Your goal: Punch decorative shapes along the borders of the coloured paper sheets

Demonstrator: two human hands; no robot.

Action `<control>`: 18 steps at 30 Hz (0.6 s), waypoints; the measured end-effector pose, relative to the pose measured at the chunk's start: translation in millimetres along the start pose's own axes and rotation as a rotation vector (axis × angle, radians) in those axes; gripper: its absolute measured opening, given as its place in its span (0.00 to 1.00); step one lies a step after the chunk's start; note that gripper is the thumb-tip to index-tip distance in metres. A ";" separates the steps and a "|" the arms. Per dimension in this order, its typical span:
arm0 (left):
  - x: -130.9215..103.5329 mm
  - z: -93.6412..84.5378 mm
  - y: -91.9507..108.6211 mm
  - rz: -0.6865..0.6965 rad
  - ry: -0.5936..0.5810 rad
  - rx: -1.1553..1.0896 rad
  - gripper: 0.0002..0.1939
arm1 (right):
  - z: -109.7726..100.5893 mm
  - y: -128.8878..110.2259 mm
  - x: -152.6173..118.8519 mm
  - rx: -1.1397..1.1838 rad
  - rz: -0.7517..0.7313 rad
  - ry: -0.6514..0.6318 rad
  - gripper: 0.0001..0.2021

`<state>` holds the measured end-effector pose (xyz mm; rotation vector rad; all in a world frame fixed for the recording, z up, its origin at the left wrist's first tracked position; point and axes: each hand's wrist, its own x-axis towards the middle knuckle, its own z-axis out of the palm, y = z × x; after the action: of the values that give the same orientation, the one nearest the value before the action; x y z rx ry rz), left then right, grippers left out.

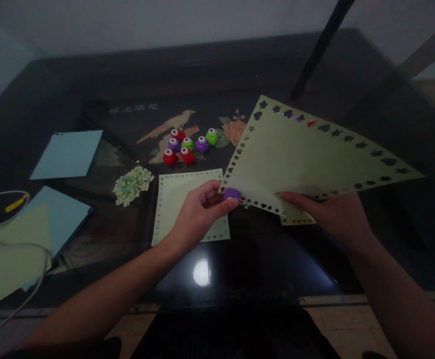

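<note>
In my left hand (206, 204) is a small purple craft punch (231, 194), set on the lower left edge of a pale green sheet of paper (295, 154). Stars, hearts and other shapes are punched along the sheet's edges. My right hand (337, 214) pinches the near edge, thumb on top and fingers hidden beneath, holding the sheet tilted above the table. Below my left hand lies another punched pale green sheet (168, 199). The corner of a further punched sheet (299, 217) shows under my right hand.
Several red, purple and green punches (187, 144) stand mid-table. Left of them is a pile of paper cutouts (132, 184). Blue sheets (70, 154) lie at the left, with a pale green sheet (15, 249) and a white cable (34, 286) nearer me. A dark pole (322, 50) rises behind.
</note>
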<state>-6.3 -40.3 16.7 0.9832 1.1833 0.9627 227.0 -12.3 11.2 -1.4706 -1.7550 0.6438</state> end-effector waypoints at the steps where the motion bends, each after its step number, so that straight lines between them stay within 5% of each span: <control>1: -0.1 0.0 0.2 0.003 0.003 0.000 0.13 | 0.0 0.2 0.1 0.000 -0.001 0.000 0.08; 18: -0.7 -0.7 1.2 0.020 -0.011 -0.045 0.11 | -2.0 -5.1 -0.1 -0.053 0.012 -0.013 0.08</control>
<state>-7.1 -40.5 17.9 0.9647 1.1399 0.9942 225.6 -13.6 16.3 -1.5164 -1.7873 0.6189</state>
